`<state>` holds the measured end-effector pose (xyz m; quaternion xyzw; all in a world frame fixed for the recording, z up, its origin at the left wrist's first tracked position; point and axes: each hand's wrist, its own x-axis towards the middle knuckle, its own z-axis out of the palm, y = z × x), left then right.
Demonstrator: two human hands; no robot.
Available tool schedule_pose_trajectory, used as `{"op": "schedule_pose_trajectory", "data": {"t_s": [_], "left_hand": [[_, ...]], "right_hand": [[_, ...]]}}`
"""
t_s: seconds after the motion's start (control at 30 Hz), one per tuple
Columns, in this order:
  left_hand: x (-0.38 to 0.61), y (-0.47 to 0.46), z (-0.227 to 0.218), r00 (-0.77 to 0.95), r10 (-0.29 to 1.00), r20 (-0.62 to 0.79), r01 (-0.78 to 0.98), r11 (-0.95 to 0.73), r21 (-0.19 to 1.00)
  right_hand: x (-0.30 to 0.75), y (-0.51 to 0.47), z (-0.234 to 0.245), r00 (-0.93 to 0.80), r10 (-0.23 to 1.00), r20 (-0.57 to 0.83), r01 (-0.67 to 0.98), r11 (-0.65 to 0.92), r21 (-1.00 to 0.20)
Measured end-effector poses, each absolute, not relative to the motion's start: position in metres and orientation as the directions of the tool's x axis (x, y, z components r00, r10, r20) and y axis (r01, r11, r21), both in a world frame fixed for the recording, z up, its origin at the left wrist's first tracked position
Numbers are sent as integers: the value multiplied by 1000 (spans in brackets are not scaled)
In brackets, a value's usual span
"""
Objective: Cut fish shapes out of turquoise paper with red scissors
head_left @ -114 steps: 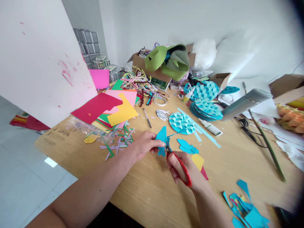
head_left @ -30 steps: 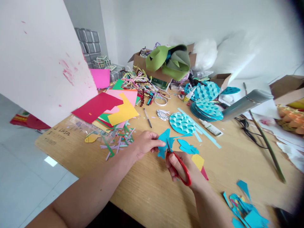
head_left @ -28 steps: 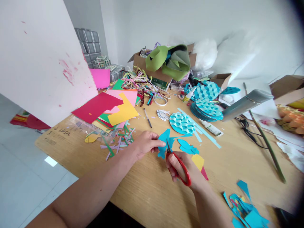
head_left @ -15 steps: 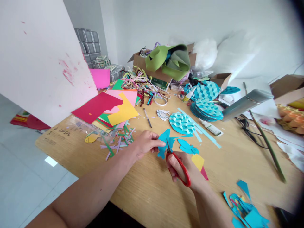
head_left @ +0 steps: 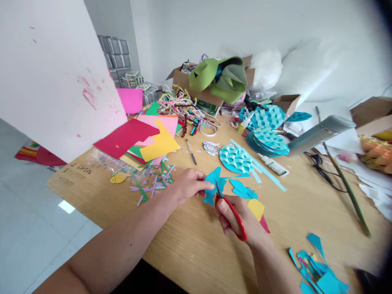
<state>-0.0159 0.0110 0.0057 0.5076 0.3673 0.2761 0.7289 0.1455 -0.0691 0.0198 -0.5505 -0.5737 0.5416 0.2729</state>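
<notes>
Pinched between the thumb and fingers of my left hand (head_left: pixel 191 187) is a piece of blue paper (head_left: pixel 214 175) with an irregular cut outline. My right hand (head_left: pixel 231 214) is closed around the red handles of a pair of scissors (head_left: pixel 237 222). The blades point away from me and lie against the blue paper, beside my left thumb. A thin blue strip stretches right from the paper. Just right of it lies a blue fish-shaped cutout (head_left: pixel 243 189). Yellow paper (head_left: pixel 256 209) and a red scrap sit beside my right wrist.
Coloured paper sheets (head_left: pixel 125 136) and thin paper strips (head_left: pixel 153 183) lie to the left. Behind are a pen (head_left: pixel 191 152), a textured blue disc (head_left: pixel 235 159) and a glue tube (head_left: pixel 273 164). A grey flask (head_left: pixel 321 134) lies at right, near a green stick (head_left: pixel 346 185). Blue scraps (head_left: pixel 329 281) lie front right.
The view has shifted very slightly, so everything sits a little further right. My hands, the scissors and the blue paper keep nearly the same pose.
</notes>
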Motion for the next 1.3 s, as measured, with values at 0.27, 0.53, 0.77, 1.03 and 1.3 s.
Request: {"op": "schedule_pose_trajectory", "data": {"t_s": [0.27, 0.53, 0.77, 1.03, 1.3], "left_hand": [[-16, 12, 6, 590, 764, -263, -43, 355, 934], [-15, 11, 5, 591, 755, -283, -81, 404, 911], [-15, 12, 4, 550, 789, -272, -115, 394, 912], [-15, 12, 4, 568, 768, -296, -133, 441, 888], [-15, 12, 0, 583, 762, -281, -112, 418, 901]], "right_hand": [[146, -69, 23, -235, 917, -322, 317, -241, -917], [149, -71, 19, -226, 917, -330, 331, -246, -911], [149, -72, 18, -230, 922, -311, 295, -238, -925], [150, -71, 11, -189, 934, -305, 167, -276, -947], [153, -72, 10, -225, 926, -304, 175, -268, -947]]}}
